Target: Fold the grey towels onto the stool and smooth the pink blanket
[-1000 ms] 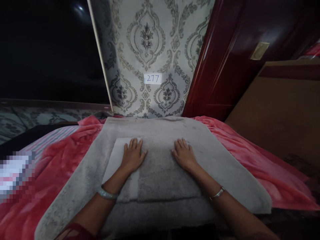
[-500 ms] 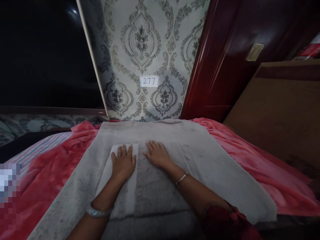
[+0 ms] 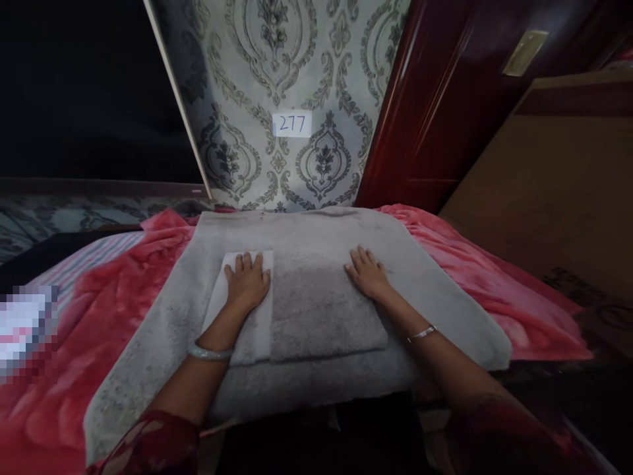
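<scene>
A grey towel [image 3: 316, 316] with a pale band down its left part lies flat on a larger light grey cloth [image 3: 440, 297]. My left hand [image 3: 246, 285] rests palm down on the towel's pale left part, fingers spread. Near the far right corner of the towel, my right hand [image 3: 368, 274] lies flat with its fingers stretched out. Neither hand grips anything. A bangle circles my left wrist, and a thin bracelet is on the right one.
Red plush fabric [image 3: 123, 297] shows on both sides under the grey cloth. A brown cardboard box [image 3: 548, 198] stands at the right, and a dark screen [image 3: 89, 92] is at the upper left. A paper label [image 3: 292, 123] marked 277 is on the patterned wall.
My right hand has moved right across the towel, from near the pale band to its far right corner. My left hand stays on the pale part. The view has tilted down.
</scene>
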Motion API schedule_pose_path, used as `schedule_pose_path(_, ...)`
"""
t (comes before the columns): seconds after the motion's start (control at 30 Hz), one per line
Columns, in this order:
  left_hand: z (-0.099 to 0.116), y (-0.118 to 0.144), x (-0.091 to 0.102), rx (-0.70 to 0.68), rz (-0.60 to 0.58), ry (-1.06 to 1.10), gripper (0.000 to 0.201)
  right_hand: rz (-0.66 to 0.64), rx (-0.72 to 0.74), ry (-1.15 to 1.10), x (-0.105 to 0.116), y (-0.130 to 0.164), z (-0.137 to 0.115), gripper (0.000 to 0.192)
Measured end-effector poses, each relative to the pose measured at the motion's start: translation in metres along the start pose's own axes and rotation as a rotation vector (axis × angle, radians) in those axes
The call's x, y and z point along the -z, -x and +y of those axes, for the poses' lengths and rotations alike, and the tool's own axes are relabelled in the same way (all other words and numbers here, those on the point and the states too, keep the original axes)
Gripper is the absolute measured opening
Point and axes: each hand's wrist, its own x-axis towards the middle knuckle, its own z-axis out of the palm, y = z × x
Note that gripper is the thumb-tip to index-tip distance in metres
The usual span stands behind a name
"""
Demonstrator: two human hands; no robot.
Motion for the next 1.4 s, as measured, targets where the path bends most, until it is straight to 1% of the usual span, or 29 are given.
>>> schedule_pose_path(0.03,0.001,0.000,0.003,0.000,-0.008,0.010,0.061,0.041,0.023,-0.002,0.003,0.010,-0.008,0.060)
schedule_pose_path(0.07,0.001,0.000,0.008,0.001,-0.016,0.025,0.061,0.080,0.078,-0.006,0.006,0.022,-0.018,0.060)
schedule_pose_path(0.13,-0.001,0.005,0.020,0.001,-0.026,0.057,0.061,0.122,0.247,-0.024,0.005,0.045,-0.047,0.061)
schedule_pose_path(0.23,-0.008,0.028,0.033,-0.040,0.008,0.057,0.062,0.096,0.473,-0.061,-0.008,0.075,-0.092,0.063)
schedule_pose_path(0.3,-0.016,0.049,0.032,-0.089,0.038,0.000,0.062,0.038,0.566,-0.080,-0.022,0.087,-0.113,0.064)
schedule_pose_path(0.33,-0.020,0.060,0.029,-0.105,0.035,-0.033,0.062,0.014,0.599,-0.086,-0.028,0.090,-0.119,0.066)
schedule_pose_path(0.4,-0.027,0.077,0.019,-0.108,-0.009,-0.076,0.062,-0.011,0.634,-0.090,-0.039,0.093,-0.122,0.068)
schedule_pose_path(0.47,-0.031,0.086,0.009,-0.097,-0.055,-0.086,0.061,-0.007,0.631,-0.089,-0.044,0.093,-0.113,0.070)
schedule_pose_path(0.53,-0.031,0.088,0.004,-0.094,-0.072,-0.081,0.062,-0.013,0.584,-0.075,-0.043,0.093,-0.095,0.072)
schedule_pose_path(0.67,-0.032,0.084,0.002,-0.097,-0.069,-0.051,0.063,-0.005,0.400,-0.036,-0.038,0.098,-0.040,0.072)
schedule_pose_path(0.77,-0.035,0.083,0.000,-0.107,-0.050,-0.026,0.065,0.034,0.278,-0.032,-0.044,0.108,0.003,0.070)
schedule_pose_path(0.83,-0.036,0.083,-0.002,-0.115,-0.037,-0.019,0.066,0.064,0.241,-0.038,-0.048,0.115,0.025,0.068)
schedule_pose_path(0.93,-0.036,0.084,-0.005,-0.117,-0.020,-0.025,0.066,0.085,0.256,-0.053,-0.044,0.115,0.042,0.064)
schedule_pose_path(1.0,-0.035,0.084,-0.006,-0.114,-0.013,-0.037,0.064,0.095,0.265,-0.064,-0.033,0.106,0.040,0.062)
schedule_pose_path(1.07,-0.034,0.086,-0.005,-0.105,-0.016,-0.050,0.063,0.114,0.280,-0.078,-0.020,0.092,0.026,0.060)
schedule_pose_path(1.17,-0.037,0.085,0.003,-0.091,-0.073,-0.025,0.061,0.101,0.373,-0.100,-0.006,0.066,-0.015,0.060)
schedule_pose_path(1.27,-0.042,0.075,0.025,-0.085,-0.182,0.003,0.060,0.018,0.477,-0.105,-0.002,0.040,-0.068,0.062)
schedule_pose_path(1.3,-0.042,0.068,0.034,-0.080,-0.197,-0.002,0.059,-0.003,0.498,-0.105,-0.001,0.032,-0.085,0.062)
schedule_pose_path(1.33,-0.041,0.060,0.043,-0.078,-0.195,-0.012,0.058,-0.010,0.513,-0.105,-0.001,0.024,-0.100,0.062)
schedule_pose_path(1.4,-0.035,0.040,0.055,-0.085,-0.153,-0.025,0.057,0.013,0.531,-0.111,-0.001,0.009,-0.124,0.061)
